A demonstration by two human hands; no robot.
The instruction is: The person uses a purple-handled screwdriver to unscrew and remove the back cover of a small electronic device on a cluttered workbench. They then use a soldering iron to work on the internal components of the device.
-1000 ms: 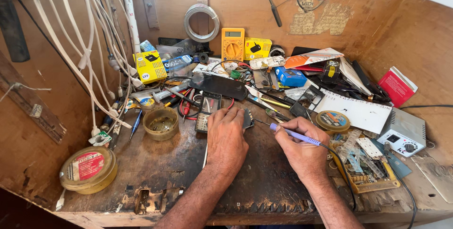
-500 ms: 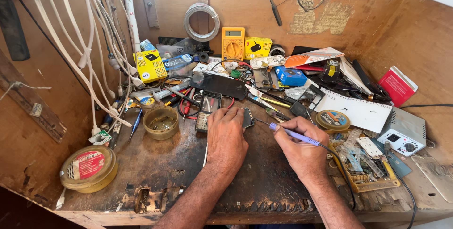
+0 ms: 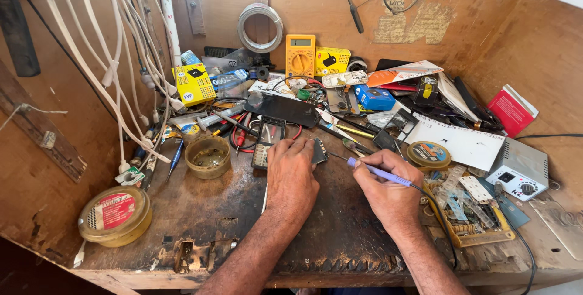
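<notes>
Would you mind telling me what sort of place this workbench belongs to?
Probably a small electronics repair shop: a yellow multimeter stands at the back, the right hand holds a soldering iron, and a soldering station sits at the right.

Mostly hidden under the left hand (image 3: 291,176): a small dark board (image 3: 318,150), soldering iron (image 3: 379,173) tip contact too small to tell.
</notes>
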